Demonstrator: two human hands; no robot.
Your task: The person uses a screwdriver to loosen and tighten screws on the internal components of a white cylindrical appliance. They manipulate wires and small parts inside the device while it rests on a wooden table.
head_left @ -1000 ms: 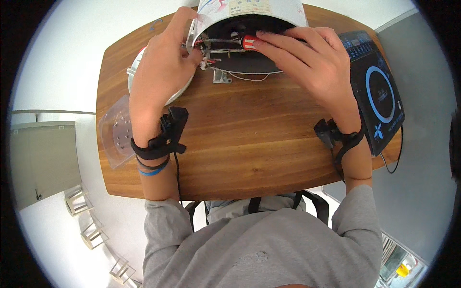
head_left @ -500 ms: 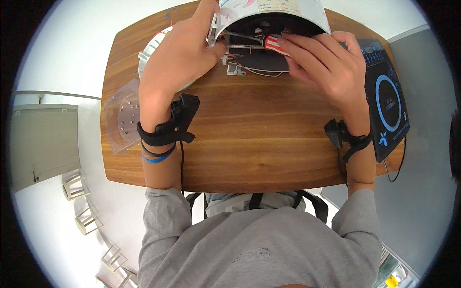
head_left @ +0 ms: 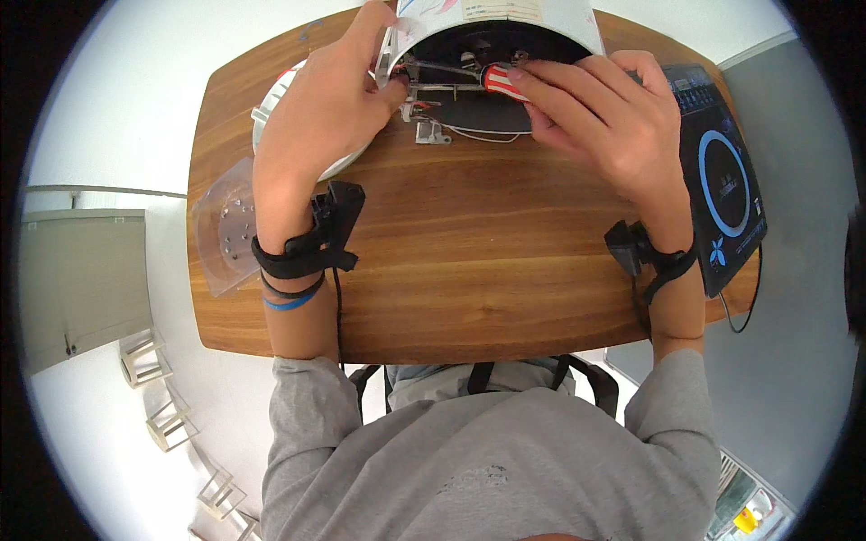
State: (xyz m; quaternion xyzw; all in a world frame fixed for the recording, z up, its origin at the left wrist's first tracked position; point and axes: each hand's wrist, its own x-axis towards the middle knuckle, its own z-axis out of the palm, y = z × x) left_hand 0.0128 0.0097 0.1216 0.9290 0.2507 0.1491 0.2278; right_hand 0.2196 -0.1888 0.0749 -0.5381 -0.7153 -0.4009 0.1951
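Observation:
At the far edge of the table lies a white rounded appliance housing [head_left: 433, 24], its open, dark underside facing me. My right hand [head_left: 613, 126] is closed round the red-and-white striped handle of a screwdriver [head_left: 503, 81]. The screwdriver's shaft points left across the opening, toward the housing's left rim. There my left hand [head_left: 320, 113] grips that rim, thumb inside and fingers partly hidden; the screwdriver tip is too small to make out beside the thumb. Below the opening hang a small metal bracket [head_left: 431, 133] and a white wire [head_left: 487, 139].
A round white part [head_left: 271, 104] sits behind my left forearm. Left of that arm, a clear plastic tray [head_left: 216, 257] holds several small screws. On the right stands a black induction cooktop [head_left: 722, 185] with a cable. A strapped black device is on each wrist.
The housing appears slightly farther left and up in view, and both hands have shifted slightly with it. The screwdriver stays in my right hand, pointing left.

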